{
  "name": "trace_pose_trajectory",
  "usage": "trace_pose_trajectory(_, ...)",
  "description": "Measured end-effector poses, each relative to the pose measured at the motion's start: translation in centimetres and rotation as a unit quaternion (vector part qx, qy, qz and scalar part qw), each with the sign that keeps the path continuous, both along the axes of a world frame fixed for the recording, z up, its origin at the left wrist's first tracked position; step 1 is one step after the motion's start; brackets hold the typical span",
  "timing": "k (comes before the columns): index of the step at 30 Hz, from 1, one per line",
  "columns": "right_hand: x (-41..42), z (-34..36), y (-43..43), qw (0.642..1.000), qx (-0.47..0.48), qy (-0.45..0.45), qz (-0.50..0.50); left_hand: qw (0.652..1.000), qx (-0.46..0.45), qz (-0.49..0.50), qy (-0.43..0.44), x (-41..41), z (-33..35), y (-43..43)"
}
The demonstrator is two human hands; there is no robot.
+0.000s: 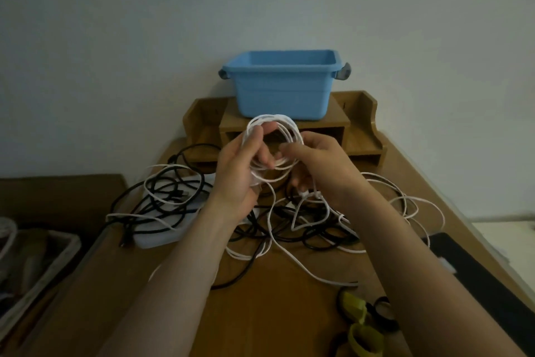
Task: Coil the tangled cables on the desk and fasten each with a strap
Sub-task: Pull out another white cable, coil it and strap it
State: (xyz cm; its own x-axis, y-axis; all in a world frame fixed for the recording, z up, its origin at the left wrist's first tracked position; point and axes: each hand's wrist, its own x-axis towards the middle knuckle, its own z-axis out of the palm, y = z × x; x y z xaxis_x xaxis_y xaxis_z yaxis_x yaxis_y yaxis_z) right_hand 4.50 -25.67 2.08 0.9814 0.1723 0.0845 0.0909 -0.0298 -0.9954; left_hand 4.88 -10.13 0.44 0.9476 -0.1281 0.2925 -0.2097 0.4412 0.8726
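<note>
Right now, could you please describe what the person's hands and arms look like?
The left hand and right hand are bare: no gloves, rings or watch visible. The left forearm and right forearm are uncovered to the frame edge; no sleeve shows.

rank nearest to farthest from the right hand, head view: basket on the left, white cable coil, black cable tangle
1. white cable coil: in the right hand's grip, raised over the desk.
2. black cable tangle: on the desk just below the hand.
3. basket: far left, beside the desk.
</note>
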Motion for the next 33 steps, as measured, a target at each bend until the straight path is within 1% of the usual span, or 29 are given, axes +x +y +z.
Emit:
trace_pose_trajectory(2, 0.0, 0.0, 0.2, 0.997, -0.072, -0.038, -0.005, 0.998, 0.027, 0.058, 0.019, 0.0, 0.3, -0.1)
trace_pose_trajectory(4, -0.2, 0.0, 0.7, 0.992, -0.095, -0.081, -0.01, 0.993, 0.053, 0.092, 0.046, -0.1, 0.8, -0.1)
trace_pose_trajectory(6, -0.2, -0.2, 1.1, 0.987, -0.104, -0.123, -0.022, 0.989, 0.074, 0.091, 0.089, -0.3, 1.2, 0.0)
trace_pose_trajectory(8, -0.2, -0.4, 1.2, 0.982, -0.116, -0.142, -0.034, 0.99, 0.086, 0.03, 0.112, -0.3, 1.5, 0.7)
trace_pose_trajectory(11, 0.0, -0.5, 1.0, 0.982, -0.136, -0.129, -0.01, 0.984, 0.098, -0.108, 0.106, 0.1, 1.2, 2.2)
trace_pose_trajectory(13, -0.2, -0.6, 1.0, 0.98, -0.152, -0.124, 0.029, 0.977, 0.08, -0.173, 0.096, 0.2, 0.9, 2.9)
trace_pose_trajectory(15, -0.5, -0.6, 1.1, 0.979, -0.141, -0.135, 0.063, 0.976, 0.031, -0.195, 0.088, 0.4, 0.9, 3.3)
trace_pose_trajectory(17, -0.8, -0.4, 0.8, 0.98, -0.116, -0.136, 0.092, 0.974, -0.054, -0.197, 0.097, 0.5, 1.0, 3.8)
trace_pose_trajectory(18, -0.8, -0.3, 0.4, 0.979, -0.121, -0.133, 0.096, 0.97, -0.11, -0.192, 0.104, 0.6, 1.1, 4.0)
trace_pose_trajectory(19, -0.6, -0.3, -0.1, 0.976, -0.144, -0.133, 0.091, 0.964, -0.166, -0.176, 0.109, 0.8, 1.2, 4.5)
trace_pose_trajectory(21, 0.0, -0.6, -1.2, 0.958, -0.235, -0.149, 0.067, 0.946, -0.274, -0.131, 0.111, 1.2, 1.4, 6.0)
trace_pose_trajectory(23, 0.8, -1.1, -2.3, 0.933, -0.323, -0.155, 0.038, 0.917, -0.366, -0.084, 0.133, 1.9, 1.4, 7.7)
trace_pose_trajectory(24, 1.2, -1.3, -2.7, 0.923, -0.353, -0.154, 0.026, 0.904, -0.398, -0.05, 0.148, 2.3, 1.4, 8.6)
trace_pose_trajectory(25, 1.6, -1.5, -3.0, 0.915, -0.374, -0.151, 0.014, 0.897, -0.411, 0.002, 0.16, 2.7, 1.3, 9.4)
trace_pose_trajectory(27, 2.3, -1.8, -3.5, 0.902, -0.409, -0.139, -0.006, 0.893, -0.398, 0.123, 0.172, 3.3, 0.8, 10.6)
trace_pose_trajectory(28, 2.5, -2.0, -3.8, 0.894, -0.429, -0.13, -0.011, 0.889, -0.39, 0.168, 0.173, 3.5, 0.5, 10.8)
trace_pose_trajectory(29, 2.7, -2.2, -4.0, 0.885, -0.449, -0.125, -0.015, 0.884, -0.388, 0.198, 0.17, 3.6, 0.3, 11.0)
trace_pose_trajectory(31, 3.0, -2.6, -4.3, 0.867, -0.482, -0.119, -0.021, 0.88, -0.386, 0.226, 0.159, 3.6, 0.0, 11.0)
trace_pose_trajectory(32, 3.0, -2.7, -4.3, 0.861, -0.494, -0.116, -0.021, 0.883, -0.376, 0.233, 0.155, 3.6, -0.1, 10.9)
trace_pose_trajectory(33, 3.0, -2.7, -4.2, 0.857, -0.502, -0.114, -0.016, 0.892, -0.347, 0.244, 0.155, 3.6, 0.0, 10.6)
